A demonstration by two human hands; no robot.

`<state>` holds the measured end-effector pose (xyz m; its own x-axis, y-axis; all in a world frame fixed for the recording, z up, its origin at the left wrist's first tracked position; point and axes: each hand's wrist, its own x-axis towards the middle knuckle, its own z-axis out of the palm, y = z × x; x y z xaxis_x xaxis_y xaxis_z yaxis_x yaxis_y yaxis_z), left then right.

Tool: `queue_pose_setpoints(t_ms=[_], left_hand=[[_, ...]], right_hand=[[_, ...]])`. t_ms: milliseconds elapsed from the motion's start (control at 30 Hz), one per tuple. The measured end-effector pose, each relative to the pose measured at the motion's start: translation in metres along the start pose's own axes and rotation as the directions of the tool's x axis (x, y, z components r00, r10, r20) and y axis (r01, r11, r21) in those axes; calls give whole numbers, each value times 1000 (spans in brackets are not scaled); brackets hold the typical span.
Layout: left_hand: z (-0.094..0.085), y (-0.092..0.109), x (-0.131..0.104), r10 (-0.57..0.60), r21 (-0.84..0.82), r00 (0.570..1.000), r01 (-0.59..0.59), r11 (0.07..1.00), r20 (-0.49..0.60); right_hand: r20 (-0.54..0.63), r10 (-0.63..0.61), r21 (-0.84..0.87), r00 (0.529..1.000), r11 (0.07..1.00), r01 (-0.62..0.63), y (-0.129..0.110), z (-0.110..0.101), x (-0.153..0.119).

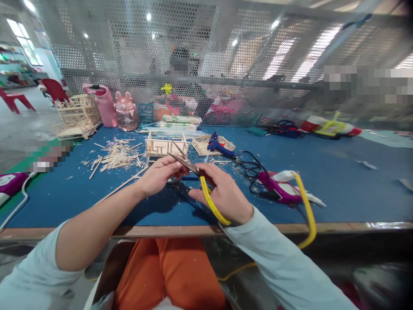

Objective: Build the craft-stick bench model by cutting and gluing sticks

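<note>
My right hand grips a pair of scissors with yellow-wrapped handles. Their blades are parted and point up and left, over the fingers of my left hand. My left hand is closed in a pinch close to the blades, and whatever it holds is hidden by its fingers. A long thin wooden stick runs behind my left forearm towards that hand; I cannot tell whether it is held. Just beyond my hands stands a small wooden stick frame. Right of it, a blue glue gun rests on a flat wooden frame.
Cut sticks and scraps lie on the blue table. A larger wooden model, a pink bottle and a rabbit-eared jar stand back left. Black cable and a purple-white power strip lie right. Perforated metal mesh closes the back.
</note>
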<state>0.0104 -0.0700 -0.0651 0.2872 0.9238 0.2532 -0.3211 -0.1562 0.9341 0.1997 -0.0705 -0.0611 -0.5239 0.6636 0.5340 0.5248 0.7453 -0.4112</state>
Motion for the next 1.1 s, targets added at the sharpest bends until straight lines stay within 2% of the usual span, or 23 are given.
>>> queue_pose_setpoints(t_ms=[133,300,367,700,900,1100], left_hand=[[-1,0,-1,21,45,1000,-22,999,18],[1,3,-2,133,201,990,-138,970,38],[1,4,-3,120,211,992,-125,969,40],[5,3,-4,-50,-93,998,52,994,24],[11,2,-5,-99,-140,991,111,984,90],[15,0,-7,-101,-191,988,122,974,114]], right_hand=[[-6,-28,14,1000,1000,28,-1,1,0],[-50,-56,-42,997,998,54,-3,3,-1],[-58,-66,-66,996,996,62,-4,4,-2],[-55,-112,-75,992,991,108,3,7,0],[-57,-158,-99,986,983,151,11,6,0],[-95,-197,-122,976,975,185,4,4,4]])
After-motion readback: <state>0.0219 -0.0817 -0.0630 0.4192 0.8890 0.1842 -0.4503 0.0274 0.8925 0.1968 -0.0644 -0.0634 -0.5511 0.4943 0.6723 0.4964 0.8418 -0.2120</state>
